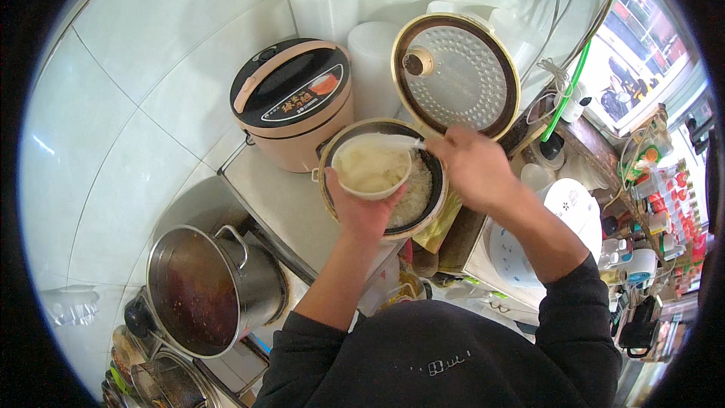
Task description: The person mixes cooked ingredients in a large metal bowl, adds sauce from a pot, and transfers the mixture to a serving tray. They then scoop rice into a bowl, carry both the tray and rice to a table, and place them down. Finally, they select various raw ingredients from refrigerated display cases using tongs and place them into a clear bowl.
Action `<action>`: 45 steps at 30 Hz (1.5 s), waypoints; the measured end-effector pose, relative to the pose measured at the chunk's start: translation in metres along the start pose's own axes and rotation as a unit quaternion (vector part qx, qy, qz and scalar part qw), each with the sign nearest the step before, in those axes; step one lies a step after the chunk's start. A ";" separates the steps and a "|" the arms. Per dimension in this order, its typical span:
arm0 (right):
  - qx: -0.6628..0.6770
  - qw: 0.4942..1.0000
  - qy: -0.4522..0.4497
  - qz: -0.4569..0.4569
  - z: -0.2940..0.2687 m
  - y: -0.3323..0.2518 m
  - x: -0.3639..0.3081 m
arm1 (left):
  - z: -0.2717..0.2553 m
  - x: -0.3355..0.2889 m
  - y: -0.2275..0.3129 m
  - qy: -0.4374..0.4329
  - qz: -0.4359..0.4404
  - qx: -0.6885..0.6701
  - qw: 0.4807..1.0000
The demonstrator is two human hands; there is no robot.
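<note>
White bowl (371, 174) sits in my left hand (360, 208), over the rice pot (408, 231) — maybe so bits fall back in. My right hand (477, 168), at three o'clock, grips a blurry pale scoop (394, 140).

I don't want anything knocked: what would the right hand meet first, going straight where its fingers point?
Probably the bowl: the right hand points left towards it. The utensil it holds reaches over the bowl, though blur and depth leave contact unclear.
</note>
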State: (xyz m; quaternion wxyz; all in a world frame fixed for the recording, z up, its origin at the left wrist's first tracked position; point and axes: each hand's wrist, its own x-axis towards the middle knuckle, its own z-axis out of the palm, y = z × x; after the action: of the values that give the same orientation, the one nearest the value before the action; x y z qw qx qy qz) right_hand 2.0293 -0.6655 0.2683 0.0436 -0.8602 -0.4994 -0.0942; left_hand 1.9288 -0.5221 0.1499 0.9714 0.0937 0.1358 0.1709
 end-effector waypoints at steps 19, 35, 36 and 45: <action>0.248 0.958 0.140 -0.025 0.008 -0.001 -0.003 | -0.031 -0.029 0.057 -0.069 0.037 0.066 0.995; 0.078 0.979 -0.184 0.043 0.094 0.026 0.011 | -0.049 -0.044 0.092 0.033 0.061 0.059 0.996; 0.085 0.973 -0.210 0.047 0.097 0.025 0.012 | -0.051 -0.049 0.097 0.022 0.073 0.082 0.994; 0.148 0.961 -0.233 -0.035 0.115 -0.027 0.028 | -0.070 -0.074 0.113 0.045 0.099 0.111 0.988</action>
State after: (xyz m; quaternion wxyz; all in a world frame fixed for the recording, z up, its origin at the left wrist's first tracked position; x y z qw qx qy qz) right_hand 2.0331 -0.6092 0.1612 0.0497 -0.8244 -0.5337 0.1820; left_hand 1.8063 -0.4349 0.1262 0.9261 0.2064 0.1873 0.2541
